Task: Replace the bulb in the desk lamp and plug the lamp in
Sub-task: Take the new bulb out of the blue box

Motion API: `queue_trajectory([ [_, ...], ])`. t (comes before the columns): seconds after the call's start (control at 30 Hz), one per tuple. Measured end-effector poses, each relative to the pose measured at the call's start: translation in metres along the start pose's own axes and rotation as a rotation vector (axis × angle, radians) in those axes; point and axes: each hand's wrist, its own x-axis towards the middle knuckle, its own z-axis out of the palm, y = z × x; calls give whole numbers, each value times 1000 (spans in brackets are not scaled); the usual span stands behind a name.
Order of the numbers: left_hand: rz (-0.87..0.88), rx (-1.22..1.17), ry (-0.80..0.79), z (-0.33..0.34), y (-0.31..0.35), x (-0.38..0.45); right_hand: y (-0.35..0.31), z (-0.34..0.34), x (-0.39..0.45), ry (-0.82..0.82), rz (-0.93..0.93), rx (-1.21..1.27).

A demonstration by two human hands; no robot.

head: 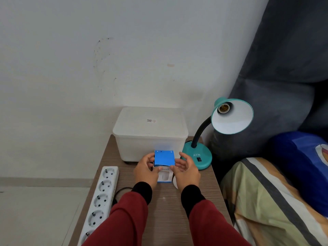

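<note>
- While a small blue-and-white bulb box (164,166) is held over the wooden table (165,213), its blue end flap is seen raised; what lies inside cannot be made out, though a bulb shape is printed on or shown through its white front.
- The box's left edge is gripped by the left hand (146,170), fingers curled around it and thumb laid on the white face.
- The box's right edge is touched by the right hand (186,172), whose fingers are spread half open; a firm hold cannot be confirmed.
- A white rounded object (174,182), partly hidden under the right hand, is seen on the table at 5 o'clock from the box.
- A lidded translucent storage bin (150,134) is set at 12 o'clock from the box; its contents cannot be told.
- The teal desk lamp (197,158) is placed at 2 o'clock, its shade tilted toward the camera and its socket (224,108) seen bare.
- A white power strip (102,197) is laid along the table's edge at 8 o'clock, its visible outlets unoccupied.
</note>
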Motion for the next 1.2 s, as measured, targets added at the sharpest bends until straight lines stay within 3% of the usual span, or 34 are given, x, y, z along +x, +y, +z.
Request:
queue_trajectory([
  [0.47,85,82,33,-1,5,-4,-18,-3,2,20,27,123],
  [0.63,193,92,63,2,11,-10,-32,-2,8,23,17,226],
  [0.8,441,397,74,-5,4,1,-35,-3,12,-54,12,270],
  [0.97,440,604,-49,-18,6,14,-28,-5,14,-120,-64,45],
  [1.2,383,692,-231,-28,9,30,-19,-3,29,-181,-169,-504],
])
